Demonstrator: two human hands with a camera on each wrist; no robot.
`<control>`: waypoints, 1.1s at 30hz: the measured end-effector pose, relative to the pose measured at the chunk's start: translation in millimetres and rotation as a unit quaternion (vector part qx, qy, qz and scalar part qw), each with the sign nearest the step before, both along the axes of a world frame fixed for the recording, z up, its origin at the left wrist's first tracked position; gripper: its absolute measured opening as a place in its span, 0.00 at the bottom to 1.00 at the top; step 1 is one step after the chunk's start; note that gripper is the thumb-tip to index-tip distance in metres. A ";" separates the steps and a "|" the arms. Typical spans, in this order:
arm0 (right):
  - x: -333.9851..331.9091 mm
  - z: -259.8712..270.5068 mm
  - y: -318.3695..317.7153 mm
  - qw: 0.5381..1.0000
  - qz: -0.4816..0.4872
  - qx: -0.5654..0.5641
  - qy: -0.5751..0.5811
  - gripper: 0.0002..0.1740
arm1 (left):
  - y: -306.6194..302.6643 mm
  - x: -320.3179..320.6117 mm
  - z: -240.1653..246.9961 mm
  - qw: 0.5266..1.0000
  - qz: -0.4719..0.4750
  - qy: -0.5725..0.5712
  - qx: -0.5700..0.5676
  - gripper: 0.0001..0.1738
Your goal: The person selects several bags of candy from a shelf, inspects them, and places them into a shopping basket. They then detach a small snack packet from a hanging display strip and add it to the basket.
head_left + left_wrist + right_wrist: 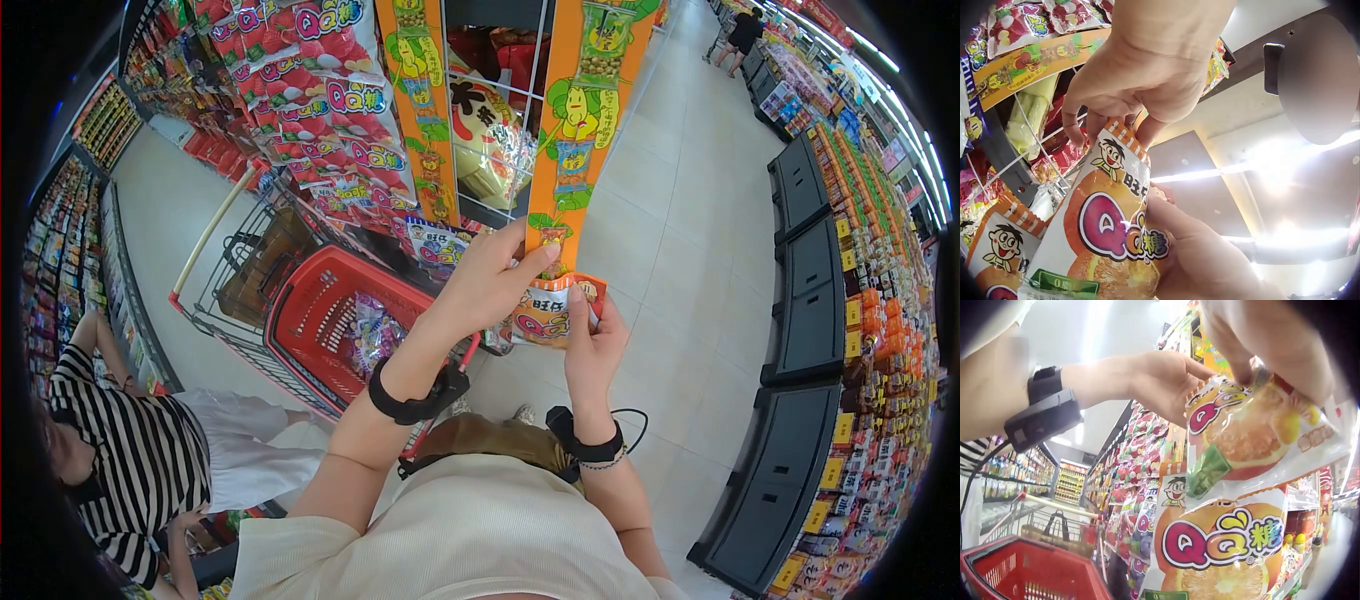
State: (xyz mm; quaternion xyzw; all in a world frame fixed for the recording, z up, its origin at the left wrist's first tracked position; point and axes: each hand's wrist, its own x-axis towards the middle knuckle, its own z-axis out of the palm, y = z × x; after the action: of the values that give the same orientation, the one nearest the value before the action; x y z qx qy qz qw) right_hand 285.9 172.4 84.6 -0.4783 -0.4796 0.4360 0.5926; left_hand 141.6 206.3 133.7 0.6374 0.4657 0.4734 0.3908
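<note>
An orange-and-white bag of QQ gummy candy (541, 316) hangs at the lower end of an orange printed display strip (571, 165). My left hand (485, 277) pinches the strip's lower end, its thumb across the print, right above the bag's crimped top edge. With thumb and fingers, my right hand (595, 345) grips the bag by its upper right side. In the left wrist view, the bag's front (1110, 219) faces the camera, and the left fingertips are hidden behind its top. A second orange gummy bag (1222, 550) hangs just below in the right wrist view.
A red basket (300, 300) with a purple bag (375, 330) sits in a shopping cart (205, 245) on my left. Pink gummy bags (330, 100) hang on the rack ahead. A person in a striped shirt (130, 430) stands at left; stocked shelves (870, 330) line the right.
</note>
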 end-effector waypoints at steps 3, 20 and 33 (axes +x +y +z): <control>-3.7 4.3 -1.5 0.995 -0.039 0.035 -0.084 0.13 | 0.8 1.0 0.3 1.000 0.000 -0.009 0.004 0.18; -9.2 -10.4 -0.4 0.990 -0.078 0.076 -0.087 0.09 | 3.2 -2.3 0.4 1.000 -0.006 -0.019 -0.024 0.17; -10.7 5.3 2.9 0.979 -0.086 0.080 -0.166 0.10 | 0.7 -2.9 5.5 0.999 -0.004 0.024 -0.045 0.17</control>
State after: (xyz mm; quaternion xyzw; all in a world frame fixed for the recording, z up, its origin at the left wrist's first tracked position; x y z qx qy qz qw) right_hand 275.2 175.3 89.9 -0.5343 -0.5617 0.2584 0.5764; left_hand 138.7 207.0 139.2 0.6323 0.4931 0.4352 0.4094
